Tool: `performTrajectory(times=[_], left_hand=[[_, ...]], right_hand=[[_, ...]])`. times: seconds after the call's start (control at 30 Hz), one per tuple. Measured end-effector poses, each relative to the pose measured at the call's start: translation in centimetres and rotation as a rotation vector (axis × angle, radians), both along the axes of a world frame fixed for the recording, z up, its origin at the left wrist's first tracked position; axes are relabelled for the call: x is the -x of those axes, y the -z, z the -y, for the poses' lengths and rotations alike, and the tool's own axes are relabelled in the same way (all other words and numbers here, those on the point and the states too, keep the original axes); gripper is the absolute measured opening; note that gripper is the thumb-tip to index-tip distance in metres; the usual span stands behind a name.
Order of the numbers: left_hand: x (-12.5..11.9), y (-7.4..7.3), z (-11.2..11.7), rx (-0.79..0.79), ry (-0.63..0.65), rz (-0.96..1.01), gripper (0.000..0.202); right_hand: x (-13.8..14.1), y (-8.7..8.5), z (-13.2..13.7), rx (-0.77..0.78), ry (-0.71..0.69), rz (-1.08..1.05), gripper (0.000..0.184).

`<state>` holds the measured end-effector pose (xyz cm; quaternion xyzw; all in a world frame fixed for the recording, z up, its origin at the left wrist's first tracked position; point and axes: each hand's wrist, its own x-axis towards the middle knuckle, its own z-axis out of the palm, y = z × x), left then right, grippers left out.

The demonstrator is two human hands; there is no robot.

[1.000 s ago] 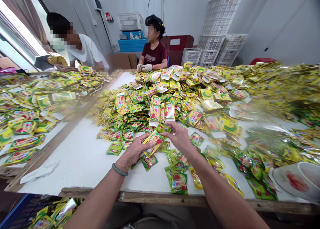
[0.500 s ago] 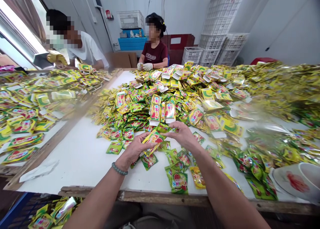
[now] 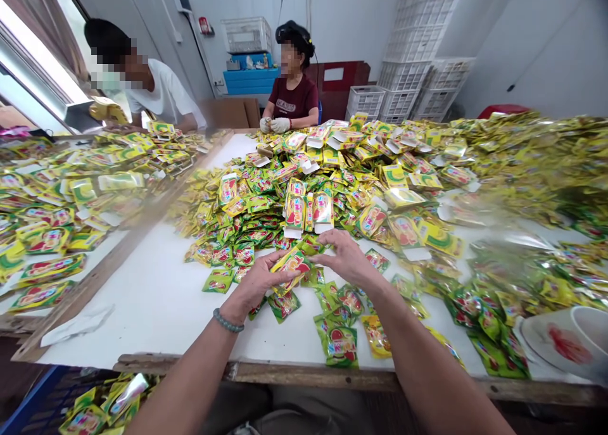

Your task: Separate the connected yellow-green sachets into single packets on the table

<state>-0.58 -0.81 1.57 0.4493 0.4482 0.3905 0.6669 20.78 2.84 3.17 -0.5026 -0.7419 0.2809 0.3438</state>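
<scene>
My left hand (image 3: 256, 284) is closed around a small stack of yellow-green sachets (image 3: 291, 265), held just above the white table (image 3: 152, 302). My right hand (image 3: 346, 258) sits right beside the stack, its fingers curled and pinching at the stack's right end. Loose green sachets (image 3: 338, 343) lie on the table under and in front of both hands. A large heap of the same sachets (image 3: 332, 188) rises just beyond my hands.
Two people sit at the far side, one in a white shirt (image 3: 166, 99), one in maroon with white gloves (image 3: 292, 102). White crates (image 3: 418, 55) are stacked at the back. A white mug (image 3: 570, 343) stands at the right. More sachets cover a left table (image 3: 57, 194).
My hands have barely moved; the right hand's fingers shifted slightly at the stack's end. The view drifted a little.
</scene>
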Motion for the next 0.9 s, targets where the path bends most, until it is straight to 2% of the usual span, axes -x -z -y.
performTrajectory(times=[0.07,0.13,0.27,0.37,0.53,0.63,0.77,0.83,0.9], left_hand=[[-0.1,0.0,-0.1,-0.033,-0.031,0.009,0.051],[-0.1,0.0,-0.1,-0.046,-0.044,0.009,0.05],[-0.2,0.3,-0.2,-0.066,-0.084,-0.009,0.047],[-0.1,0.4,-0.2,-0.048,-0.081,-0.001,0.048],[-0.1,0.6,-0.3,-0.07,-0.088,0.009,0.047],[-0.2,0.9,-0.3,-0.093,-0.084,0.045,0.045],[-0.5,0.9,-0.4,-0.071,-0.064,0.092,0.048],[-0.7,0.7,-0.5,-0.094,-0.114,0.096,0.049],[-0.7,0.6,-0.6,-0.127,-0.197,0.098,0.055]], right_hand=[[0.1,0.0,-0.1,-0.035,-0.012,-0.083,0.013],[0.5,0.4,-0.1,-0.041,-0.018,-0.112,0.022],[1.8,1.6,0.2,0.022,-0.08,-0.099,0.028],[2.1,1.7,0.5,0.041,-0.121,-0.084,0.03],[2.8,1.4,1.1,-0.039,-0.054,-0.048,0.032],[3.8,1.8,1.4,-0.043,-0.079,-0.028,0.038],[3.8,1.9,1.4,-0.062,-0.065,-0.072,0.03],[3.5,1.8,1.3,-0.076,0.009,-0.165,0.018],[3.2,1.8,1.1,-0.032,0.052,-0.295,0.017]])
